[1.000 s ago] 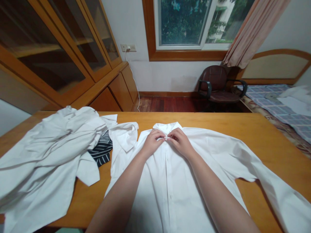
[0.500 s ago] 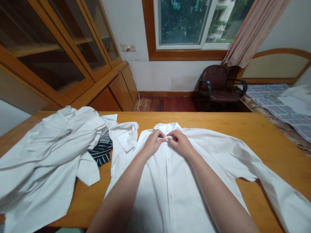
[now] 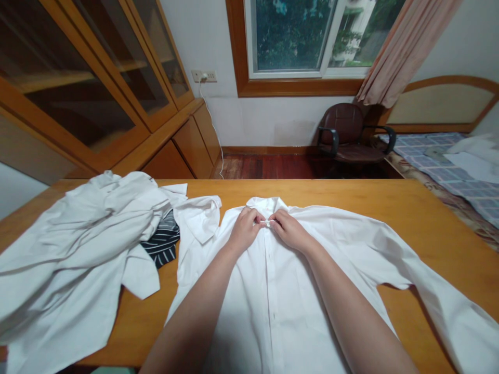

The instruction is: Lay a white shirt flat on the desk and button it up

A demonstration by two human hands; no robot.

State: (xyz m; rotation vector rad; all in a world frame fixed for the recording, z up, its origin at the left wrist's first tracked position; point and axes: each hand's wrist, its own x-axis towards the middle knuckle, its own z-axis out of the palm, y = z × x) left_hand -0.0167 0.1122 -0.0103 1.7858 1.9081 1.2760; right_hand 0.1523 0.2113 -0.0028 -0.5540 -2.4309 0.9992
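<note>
A white button-up shirt (image 3: pixel 290 301) lies front side up on the wooden table, its collar (image 3: pixel 267 204) at the far end. One long sleeve (image 3: pixel 423 265) stretches out to the right; the other is folded in on the left. Just below the collar, my left hand (image 3: pixel 247 226) pinches the front edge of the shirt. Close beside it, my right hand (image 3: pixel 287 227) pinches the same placket from the other side. A small bit of white cloth shows between the fingertips. Any button there is too small to make out.
Several crumpled white garments (image 3: pixel 89 234) are heaped on the table's left, with a black-and-white striped cloth (image 3: pixel 163 239) partly under them. The wooden table (image 3: pixel 343 192) ends at a far edge. Beyond it stand a brown armchair (image 3: pixel 345 130), a glass-door cabinet (image 3: pixel 117 104) and a bed (image 3: pixel 440 145).
My fingertips have drawn slightly apart, with a bit of the placket now visible between them. The right hand's fingers are more tightly curled. The shirt stays in place.
</note>
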